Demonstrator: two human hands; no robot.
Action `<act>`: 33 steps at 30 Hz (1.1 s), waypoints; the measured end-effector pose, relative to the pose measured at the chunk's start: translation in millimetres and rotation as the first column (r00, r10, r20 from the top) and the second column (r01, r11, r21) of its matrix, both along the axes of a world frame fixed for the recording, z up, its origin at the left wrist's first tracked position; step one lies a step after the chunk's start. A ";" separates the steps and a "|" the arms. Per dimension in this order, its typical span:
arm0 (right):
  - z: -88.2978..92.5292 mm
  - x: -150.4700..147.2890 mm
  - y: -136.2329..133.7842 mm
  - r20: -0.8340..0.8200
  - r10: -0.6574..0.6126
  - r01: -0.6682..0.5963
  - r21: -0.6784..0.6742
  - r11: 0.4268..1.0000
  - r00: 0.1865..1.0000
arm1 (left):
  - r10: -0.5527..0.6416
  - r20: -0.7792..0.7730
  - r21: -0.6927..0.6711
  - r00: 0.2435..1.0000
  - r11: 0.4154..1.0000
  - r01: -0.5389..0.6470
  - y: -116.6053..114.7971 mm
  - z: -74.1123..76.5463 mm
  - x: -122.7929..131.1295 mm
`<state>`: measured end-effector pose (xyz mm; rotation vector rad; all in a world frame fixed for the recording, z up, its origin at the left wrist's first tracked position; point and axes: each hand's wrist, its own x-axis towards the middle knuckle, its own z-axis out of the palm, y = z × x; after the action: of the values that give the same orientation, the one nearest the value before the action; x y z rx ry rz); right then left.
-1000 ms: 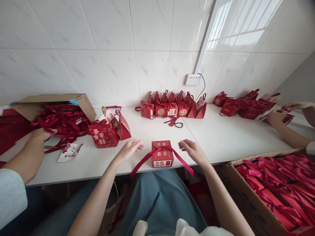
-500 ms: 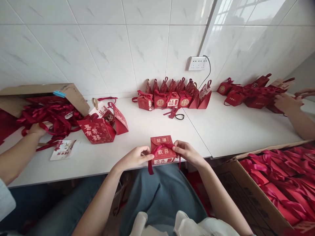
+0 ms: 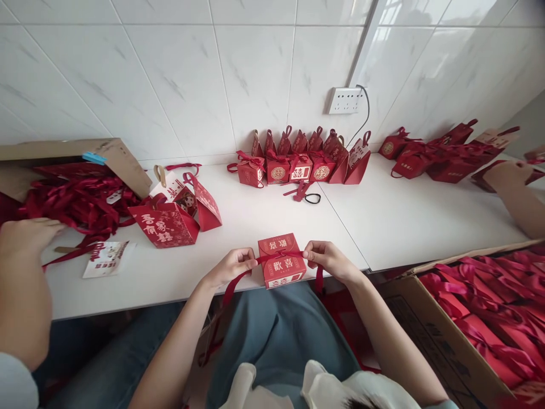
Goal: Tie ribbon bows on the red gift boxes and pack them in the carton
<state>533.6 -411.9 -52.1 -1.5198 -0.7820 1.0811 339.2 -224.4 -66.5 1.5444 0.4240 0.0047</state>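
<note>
A red box (image 3: 283, 262) with gold lettering lies at the table's near edge, in front of me. Across its top runs a dark red ribbon (image 3: 279, 257), pulled out to both sides. On the box's left, my left hand (image 3: 233, 267) pinches one part of the ribbon, and a tail hangs below it. My right hand (image 3: 327, 258) pinches the ribbon at the box's right side, with another tail hanging down. Both hands are closed and close to the box's sides.
Small red boxes (image 3: 300, 168) line the wall below a socket (image 3: 348, 100). Two open red boxes (image 3: 164, 225) and a carton of ribbons (image 3: 135, 165) are on the left. A carton of tied boxes (image 3: 406, 307) stands right. Other people's hands (image 3: 28, 238) work at both sides.
My hands have moved apart and the ribbon is now drawn straight and flat across the box; its loose loop is gone. The person's hand on the left has moved left, off the ribbons.
</note>
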 end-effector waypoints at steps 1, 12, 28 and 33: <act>0.1 1.0 0.6 0.017 0.009 -0.009 -0.012 1.000 1.000 | -0.013 -0.004 -0.007 1.000 1.000 0.013 1.4 -1.8 0.5; 44.8 -0.3 2.3 0.244 0.128 -0.155 0.096 0.983 0.961 | -0.051 -0.036 0.179 0.998 0.982 0.056 -5.8 39.9 -3.4; 23.3 -43.3 31.8 0.445 -0.123 -0.013 0.291 0.957 0.887 | -0.051 0.001 0.375 0.999 0.926 0.047 -20.5 73.3 0.6; 17.5 -44.9 33.3 0.462 -0.203 0.044 0.331 0.943 0.863 | 0.002 -0.037 0.596 0.999 0.803 0.020 -24.8 79.1 1.8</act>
<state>488.8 -378.6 -34.6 -1.5601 -1.1266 0.4363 341.0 -249.2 12.6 2.1777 0.4692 0.1140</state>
